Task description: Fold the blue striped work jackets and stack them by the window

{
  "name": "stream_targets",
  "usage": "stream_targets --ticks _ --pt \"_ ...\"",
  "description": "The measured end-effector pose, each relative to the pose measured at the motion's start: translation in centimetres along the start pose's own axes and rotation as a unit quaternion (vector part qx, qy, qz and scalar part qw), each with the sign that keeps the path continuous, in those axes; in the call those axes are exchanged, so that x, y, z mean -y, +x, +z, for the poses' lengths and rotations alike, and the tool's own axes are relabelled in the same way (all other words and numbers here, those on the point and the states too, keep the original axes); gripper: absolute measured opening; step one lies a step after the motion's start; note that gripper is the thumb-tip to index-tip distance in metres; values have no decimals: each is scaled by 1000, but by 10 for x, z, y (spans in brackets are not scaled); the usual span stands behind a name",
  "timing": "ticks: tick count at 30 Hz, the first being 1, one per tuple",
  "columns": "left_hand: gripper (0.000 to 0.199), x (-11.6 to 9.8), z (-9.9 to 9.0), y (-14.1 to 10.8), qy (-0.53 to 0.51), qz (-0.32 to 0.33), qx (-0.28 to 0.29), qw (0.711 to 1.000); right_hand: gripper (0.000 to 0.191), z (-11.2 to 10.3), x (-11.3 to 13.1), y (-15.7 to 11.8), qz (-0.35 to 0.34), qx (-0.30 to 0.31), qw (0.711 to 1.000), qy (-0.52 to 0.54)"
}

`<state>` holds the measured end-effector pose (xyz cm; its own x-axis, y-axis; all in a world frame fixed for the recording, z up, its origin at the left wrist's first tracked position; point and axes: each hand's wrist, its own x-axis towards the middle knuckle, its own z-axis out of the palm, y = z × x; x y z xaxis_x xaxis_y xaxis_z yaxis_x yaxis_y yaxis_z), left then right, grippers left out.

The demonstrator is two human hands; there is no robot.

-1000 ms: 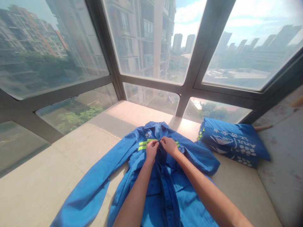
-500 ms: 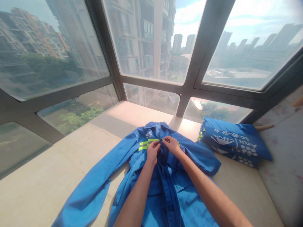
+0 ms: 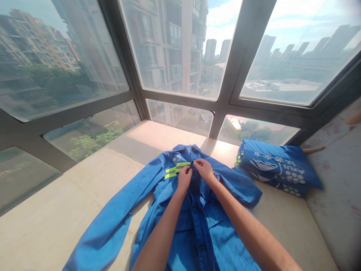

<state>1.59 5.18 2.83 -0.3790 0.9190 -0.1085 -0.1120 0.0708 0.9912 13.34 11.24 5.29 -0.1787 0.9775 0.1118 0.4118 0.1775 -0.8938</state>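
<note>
A blue work jacket (image 3: 180, 222) lies front side up, its collar toward the windows and its sleeves spread to both sides. A yellow-green and grey reflective strip (image 3: 177, 170) crosses the chest. My left hand (image 3: 185, 177) is closed on the front placket at chest height, fingertips pinched together. Just right of it, my right hand (image 3: 203, 170) pinches the placket's other edge, slightly lifting the cloth. Fingers hide whatever small part lies between them. Below the hands, buttons show along the placket (image 3: 196, 222).
The jacket rests on a pale ledge (image 3: 70, 207). Folded blue garments with white print (image 3: 276, 162) are stacked at the right, beside a patterned wall (image 3: 338, 180). Framed windows (image 3: 180, 49) enclose the ledge at the back and left.
Both hands stay at the chest placket. My left hand has shifted slightly up and right, and the fingers have changed position a little. The jacket lies almost as before.
</note>
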Motion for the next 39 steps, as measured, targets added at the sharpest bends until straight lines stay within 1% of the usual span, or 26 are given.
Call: stream_targets --ticks 4,7,11,14,16,20,22,23,25,27,29,31,32,33,35,39 --pt "6 -2 -1 -26 78 29 -9 996 26 -6 3 1 12 -26 1000 -11" --pt "5 0 -6 -37 98 31 -3 995 27 -9 6 3 13 -34 999 -21" --pt "15 4 -12 -32 86 9 23 996 29 -6 12 3 7 -24 999 -38" --pt "22 6 -13 -25 78 -13 45 996 29 -4 14 -3 -1 -1 998 -63" --pt "21 6 -10 -25 80 -16 65 995 27 -4 14 -13 -7 19 996 -90" --pt "17 7 -3 -29 107 -6 125 986 38 -12 11 -33 -20 43 987 -155" --pt "15 7 -4 -29 137 3 138 981 41 -19 10 -42 -25 56 974 -218" --pt "14 6 -6 -27 156 11 132 979 42 -21 9 -45 -29 66 963 -261" --pt "16 2 -13 -19 201 35 96 974 44 -24 5 -53 -43 97 932 -347" --pt "19 -4 -22 -4 251 68 45 965 45 -23 0 -59 -55 144 907 -392" --pt "21 -11 -31 16 300 102 13 948 37 -19 -5 -63 -57 190 894 -401" --pt "20 -14 -37 35 346 123 15 930 23 -13 -8 -60 -50 212 890 -401" --pt "18 -14 -38 45 368 127 25 921 19 -11 -9 -55 -44 211 891 -400" --pt "16 -13 -39 53 388 129 37 912 22 -8 -8 -49 -37 203 893 -399" --pt "14 -8 -38 66 425 128 60 894 32 -2 -5 -31 -26 179 899 -398" --pt "15 2 -30 85 467 148 105 865 42 15 3 11 3 90 925 -369"
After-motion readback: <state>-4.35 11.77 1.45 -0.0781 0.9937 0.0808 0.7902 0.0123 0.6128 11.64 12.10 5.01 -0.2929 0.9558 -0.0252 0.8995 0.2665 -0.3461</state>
